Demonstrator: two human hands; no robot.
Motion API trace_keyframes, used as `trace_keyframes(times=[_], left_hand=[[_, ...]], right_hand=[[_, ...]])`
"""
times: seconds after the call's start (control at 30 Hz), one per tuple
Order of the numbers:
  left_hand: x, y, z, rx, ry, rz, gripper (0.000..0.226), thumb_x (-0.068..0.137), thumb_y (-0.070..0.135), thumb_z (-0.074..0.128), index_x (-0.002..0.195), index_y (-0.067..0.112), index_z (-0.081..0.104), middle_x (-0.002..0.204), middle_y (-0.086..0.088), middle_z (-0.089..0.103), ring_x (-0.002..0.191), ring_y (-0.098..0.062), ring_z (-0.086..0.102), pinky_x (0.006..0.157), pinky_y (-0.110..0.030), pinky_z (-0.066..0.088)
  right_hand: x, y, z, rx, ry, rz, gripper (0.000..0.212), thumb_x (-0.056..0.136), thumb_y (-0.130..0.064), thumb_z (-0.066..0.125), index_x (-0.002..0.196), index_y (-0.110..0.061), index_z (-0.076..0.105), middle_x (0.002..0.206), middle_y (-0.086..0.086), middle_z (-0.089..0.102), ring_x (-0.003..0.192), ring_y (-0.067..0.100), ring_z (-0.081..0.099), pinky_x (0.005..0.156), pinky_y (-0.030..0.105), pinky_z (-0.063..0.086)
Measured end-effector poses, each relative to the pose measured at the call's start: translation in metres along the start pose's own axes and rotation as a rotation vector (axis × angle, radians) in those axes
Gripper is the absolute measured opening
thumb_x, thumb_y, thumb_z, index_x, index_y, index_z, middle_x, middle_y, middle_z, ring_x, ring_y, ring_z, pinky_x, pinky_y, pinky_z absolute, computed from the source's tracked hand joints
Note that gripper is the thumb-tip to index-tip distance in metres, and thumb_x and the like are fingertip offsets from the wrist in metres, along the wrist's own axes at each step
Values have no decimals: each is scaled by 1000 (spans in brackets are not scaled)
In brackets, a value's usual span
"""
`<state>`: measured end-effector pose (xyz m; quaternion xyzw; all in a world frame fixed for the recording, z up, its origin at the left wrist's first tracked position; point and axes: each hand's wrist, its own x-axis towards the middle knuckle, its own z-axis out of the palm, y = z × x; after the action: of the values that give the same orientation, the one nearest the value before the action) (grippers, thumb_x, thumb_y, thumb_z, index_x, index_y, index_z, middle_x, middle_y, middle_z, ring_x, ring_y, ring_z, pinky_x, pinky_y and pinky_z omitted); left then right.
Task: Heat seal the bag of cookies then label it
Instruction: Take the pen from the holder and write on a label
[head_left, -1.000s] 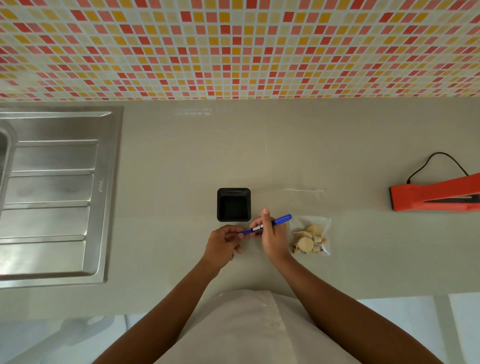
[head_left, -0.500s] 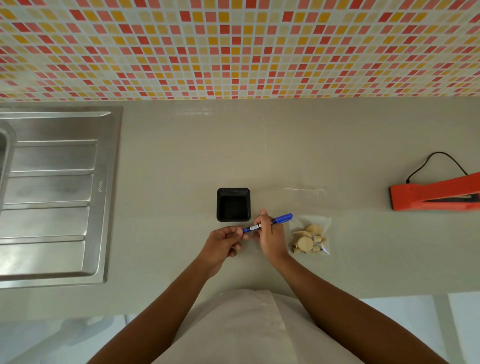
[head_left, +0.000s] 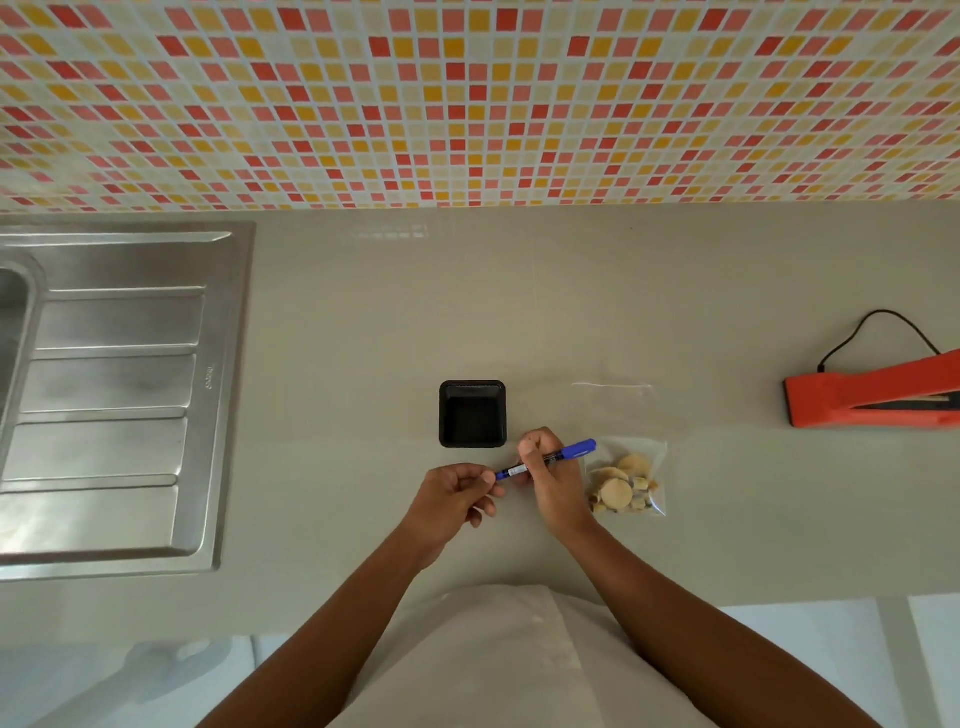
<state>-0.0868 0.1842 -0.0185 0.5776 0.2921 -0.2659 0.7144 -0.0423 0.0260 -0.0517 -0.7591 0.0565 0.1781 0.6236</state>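
Observation:
A clear bag of cookies lies flat on the grey counter, just right of my hands. My right hand grips the barrel of a blue marker, which points left and slightly down. My left hand pinches the marker's left end, where its cap is. Both hands hover just in front of a small black tray. The orange heat sealer sits far right, partly cut off by the frame.
A steel sink drainboard fills the counter's left side. A thin clear plastic strip lies behind the bag. The sealer's black cord loops behind it. The counter's front edge runs just below my forearms.
My left hand has slid slightly left and down along the marker's end. The right hand and marker have barely shifted. The bag has not moved.

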Motion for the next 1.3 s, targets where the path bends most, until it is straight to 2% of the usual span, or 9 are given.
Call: trace_keyframes(times=[0.17, 0.23, 0.33, 0.47, 0.77, 0.97, 1.1, 1.17, 1.3], left_hand=[[-14, 10, -19, 113, 24, 63, 14, 97, 11, 57, 100, 5, 69, 88, -12, 75, 59, -12, 63, 52, -22, 48], [-22, 16, -27, 184, 32, 101, 13, 97, 11, 57, 99, 6, 70, 87, -11, 76, 59, -13, 63, 53, -23, 49], [-37, 27, -37, 305, 45, 176, 14, 97, 10, 57, 98, 6, 70, 84, -9, 76, 59, -15, 64, 53, -25, 49], [-61, 52, -41, 321, 84, 312, 13, 96, 8, 58, 95, 6, 71, 79, -9, 74, 54, -14, 61, 49, -23, 46], [-75, 113, -40, 202, 368, 599, 15, 96, 13, 60, 90, 5, 70, 71, -4, 70, 47, -10, 54, 45, -19, 43], [-57, 118, -34, 398, 425, 695, 13, 94, 17, 62, 85, 13, 70, 68, 3, 69, 49, -11, 59, 51, -16, 46], [-40, 109, -27, 530, 410, 683, 11, 92, 17, 65, 83, 14, 69, 67, -3, 68, 49, -13, 60, 55, -18, 48], [-32, 103, -26, 581, 400, 657, 10, 92, 16, 65, 84, 14, 69, 68, -2, 68, 49, -11, 59, 55, -17, 48], [-18, 92, -27, 626, 390, 588, 10, 93, 15, 62, 85, 16, 68, 68, -1, 67, 47, -6, 59, 54, -15, 48]], right_hand=[[-8, 8, -15, -171, -135, -13, 31, 78, -29, 80, 103, -22, 62, 90, 2, 68, 80, 21, 66, 72, 31, 58], [-8, 11, -19, -303, -210, -31, 35, 79, -16, 75, 109, -27, 60, 98, 0, 65, 87, 18, 64, 78, 27, 57], [-8, 12, -17, -417, -163, -82, 34, 81, 5, 63, 109, -15, 60, 100, 2, 63, 89, 16, 62, 79, 15, 50], [-6, 11, -15, -526, -99, 16, 30, 85, 3, 58, 105, -19, 55, 92, 1, 58, 82, 16, 59, 73, 15, 46], [-7, 12, -15, -658, -74, -86, 41, 73, 5, 52, 109, -15, 54, 98, 1, 52, 76, 18, 51, 69, 27, 44], [-5, 8, -11, -545, -30, -39, 37, 76, 6, 49, 105, -15, 57, 91, 4, 56, 71, 11, 48, 64, 14, 38], [-4, 7, -5, -370, -1, 62, 38, 78, 8, 42, 97, -22, 54, 85, 1, 56, 72, 12, 51, 66, 20, 45], [-5, 8, -6, -283, 39, 117, 40, 76, 8, 40, 92, -26, 54, 88, 4, 58, 77, 18, 56, 65, 31, 49], [-8, 3, -8, -92, 54, 215, 44, 76, 16, 28, 98, -11, 55, 89, 11, 57, 68, 20, 57, 48, 28, 45]])
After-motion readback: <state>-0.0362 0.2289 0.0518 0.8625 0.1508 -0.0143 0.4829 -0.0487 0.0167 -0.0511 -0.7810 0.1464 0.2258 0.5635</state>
